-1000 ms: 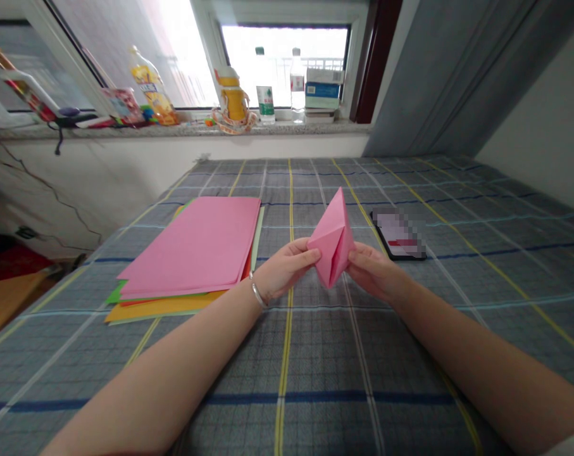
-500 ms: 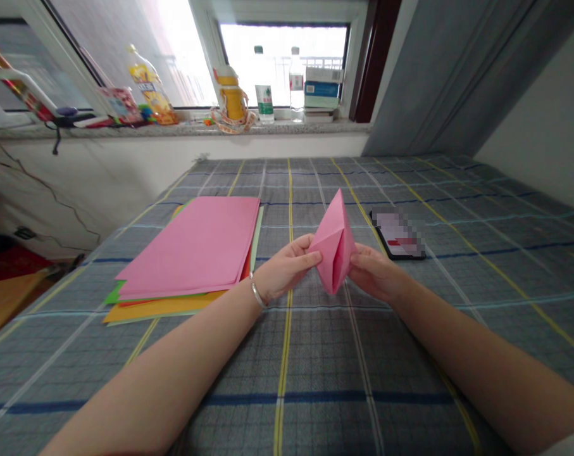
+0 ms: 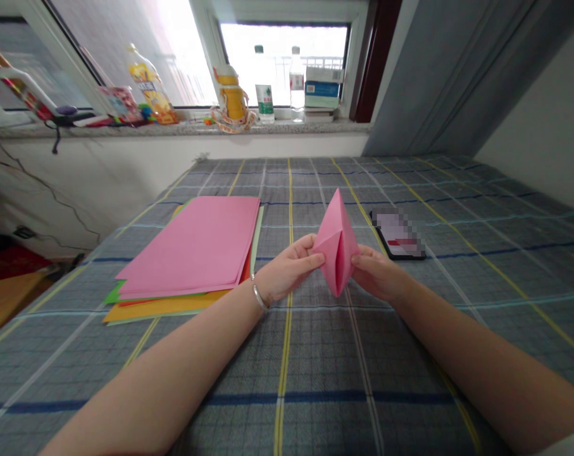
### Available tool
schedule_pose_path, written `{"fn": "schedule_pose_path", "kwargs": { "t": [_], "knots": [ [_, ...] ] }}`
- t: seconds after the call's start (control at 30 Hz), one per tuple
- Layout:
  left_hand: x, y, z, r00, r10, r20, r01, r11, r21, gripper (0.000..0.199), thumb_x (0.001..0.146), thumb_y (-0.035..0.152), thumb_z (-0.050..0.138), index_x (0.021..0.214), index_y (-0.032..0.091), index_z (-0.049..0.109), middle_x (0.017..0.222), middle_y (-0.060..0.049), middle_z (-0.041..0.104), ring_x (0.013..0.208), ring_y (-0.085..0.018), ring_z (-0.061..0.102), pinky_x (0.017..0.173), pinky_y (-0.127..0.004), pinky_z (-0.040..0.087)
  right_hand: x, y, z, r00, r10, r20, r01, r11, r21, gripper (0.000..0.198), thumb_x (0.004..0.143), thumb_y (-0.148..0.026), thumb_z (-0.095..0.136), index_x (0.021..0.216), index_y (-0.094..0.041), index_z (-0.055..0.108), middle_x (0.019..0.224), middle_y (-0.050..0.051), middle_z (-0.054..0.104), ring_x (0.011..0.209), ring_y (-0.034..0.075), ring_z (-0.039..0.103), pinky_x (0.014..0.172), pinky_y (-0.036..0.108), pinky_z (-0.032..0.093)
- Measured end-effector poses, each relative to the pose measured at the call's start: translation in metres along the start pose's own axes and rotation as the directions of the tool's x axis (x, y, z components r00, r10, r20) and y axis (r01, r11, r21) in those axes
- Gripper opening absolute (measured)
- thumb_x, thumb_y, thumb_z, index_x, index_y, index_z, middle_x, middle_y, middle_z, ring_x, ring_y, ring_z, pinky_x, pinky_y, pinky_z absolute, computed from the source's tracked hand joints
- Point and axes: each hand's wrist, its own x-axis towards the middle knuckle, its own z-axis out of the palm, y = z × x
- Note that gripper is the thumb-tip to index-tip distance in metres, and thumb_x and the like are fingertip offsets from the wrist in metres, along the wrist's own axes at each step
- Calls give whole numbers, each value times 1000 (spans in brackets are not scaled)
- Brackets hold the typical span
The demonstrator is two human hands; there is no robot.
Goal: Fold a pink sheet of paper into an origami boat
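A pink folded-paper shape (image 3: 333, 253) is held up between my two hands, its pointed tip upward and a narrow slit open down its front. My left hand (image 3: 290, 269) pinches its left side, thumb in front and the other fingers behind. At the right side, my right hand (image 3: 376, 271) grips the paper between thumb and fingers, partly hidden by the fold. A silver bangle (image 3: 259, 294) circles my left wrist.
On the checked cloth (image 3: 249, 380) a stack of coloured paper (image 3: 196, 247), pink on top, lies to the left. A phone (image 3: 397, 234) rests to the right. Behind, the windowsill (image 3: 287, 128) bears a juice bottle (image 3: 151, 85), a yellow cup (image 3: 233, 98) and boxes (image 3: 322, 88).
The paper shape has turned slightly and its lower end has shifted a little to the right. Both hands keep their hold, the left moving slightly right.
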Motion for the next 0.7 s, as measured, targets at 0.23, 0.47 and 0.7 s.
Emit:
{"fn": "schedule_pose_path", "kwargs": {
  "t": [0.23,0.47,0.7],
  "knots": [
    [1,2,1,998,2,-63,-2,1000,-12,29,71,31,76,93,17,63,84,0,62,75,-11,55,73,-23,44,1,2,2,998,-57,-41,53,994,-95,26,77,-45,65,92,-24,70,86,1,70,84,18,63,89,37,46],
    [7,2,-8,977,108,-185,-87,989,118,26,80,39,66,96,17,66,96,-4,65,92,-17,57,89,-30,42,0,-10,-10,901,-435,-7,286,605,-743,18,87,-31,55,100,-22,65,103,5,65,99,19,57,92,37,42],
    [2,-2,-19,949,229,-214,-158,939,305,51,88,56,46,131,28,44,144,-6,38,130,-23,37,100,-37,39,-6,-16,-2,875,-405,265,188,-221,-957,19,90,-29,49,90,-25,68,86,5,67,90,24,52,89,43,35]
  ]
}}
